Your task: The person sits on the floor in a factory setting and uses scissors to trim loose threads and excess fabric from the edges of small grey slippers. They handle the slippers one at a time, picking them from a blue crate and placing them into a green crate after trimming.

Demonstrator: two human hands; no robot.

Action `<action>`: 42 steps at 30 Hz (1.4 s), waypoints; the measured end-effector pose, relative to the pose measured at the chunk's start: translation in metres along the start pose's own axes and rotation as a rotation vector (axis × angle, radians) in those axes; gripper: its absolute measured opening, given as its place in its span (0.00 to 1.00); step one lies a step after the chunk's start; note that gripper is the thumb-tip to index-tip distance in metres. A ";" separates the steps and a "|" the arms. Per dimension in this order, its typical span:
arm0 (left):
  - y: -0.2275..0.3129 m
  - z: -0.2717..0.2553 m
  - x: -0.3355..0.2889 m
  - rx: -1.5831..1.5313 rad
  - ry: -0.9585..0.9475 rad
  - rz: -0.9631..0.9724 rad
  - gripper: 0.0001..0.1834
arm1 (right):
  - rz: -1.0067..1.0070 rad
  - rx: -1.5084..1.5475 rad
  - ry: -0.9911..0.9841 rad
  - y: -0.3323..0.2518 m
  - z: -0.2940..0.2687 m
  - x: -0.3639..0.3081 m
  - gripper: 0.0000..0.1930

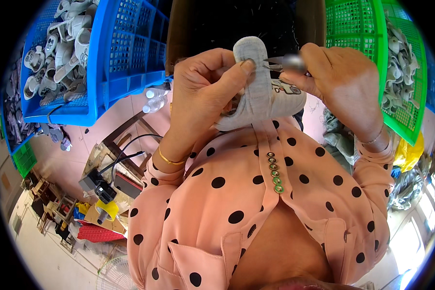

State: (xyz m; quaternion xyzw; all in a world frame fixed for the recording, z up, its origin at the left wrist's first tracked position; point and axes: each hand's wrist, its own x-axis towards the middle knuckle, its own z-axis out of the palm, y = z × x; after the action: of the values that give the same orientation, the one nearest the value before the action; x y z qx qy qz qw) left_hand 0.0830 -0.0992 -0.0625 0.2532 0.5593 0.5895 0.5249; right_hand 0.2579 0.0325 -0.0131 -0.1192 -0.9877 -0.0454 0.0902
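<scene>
My left hand (pixel 200 84) grips a small light-grey fabric shoe upper (pixel 256 108), its thumb pressed on the long rounded strap that stands up from it. A printed cartoon patch shows on the toe part, at the right. My right hand (pixel 345 79) is closed around small metal thread snips (pixel 292 63), partly blurred. Their pointed blades meet the strap's right edge, just right of my left thumb. Whether the blades touch the fabric I cannot tell. My right fingers hide part of the snips' handle.
A blue plastic crate (pixel 94 92) full of grey shoe uppers stands at the left, and a green crate (pixel 355 43) at the right beside more uppers. Behind my hands is a dark open box (pixel 212 24) with loose thread bits. Plastic bottles (pixel 154 104) and a wooden-framed stand (pixel 123 133) are lower left.
</scene>
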 end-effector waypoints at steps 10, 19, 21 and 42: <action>-0.009 0.002 0.003 -0.078 -0.012 -0.013 0.09 | -0.032 -0.013 -0.117 0.004 -0.003 0.002 0.19; -0.004 0.003 0.002 -0.096 0.007 -0.024 0.07 | 0.542 0.885 -0.030 -0.003 0.008 0.001 0.15; -0.002 0.007 0.001 -0.098 0.000 -0.008 0.07 | 0.474 0.743 0.051 -0.014 0.016 0.006 0.16; -0.001 0.004 0.003 0.065 0.042 0.101 0.08 | 0.060 -0.059 0.122 0.003 0.007 0.000 0.17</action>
State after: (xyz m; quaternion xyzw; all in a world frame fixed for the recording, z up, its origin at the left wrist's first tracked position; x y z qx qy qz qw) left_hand 0.0861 -0.0951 -0.0637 0.2853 0.5757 0.6019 0.4742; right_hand 0.2574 0.0361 -0.0196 -0.1482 -0.9747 -0.0789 0.1478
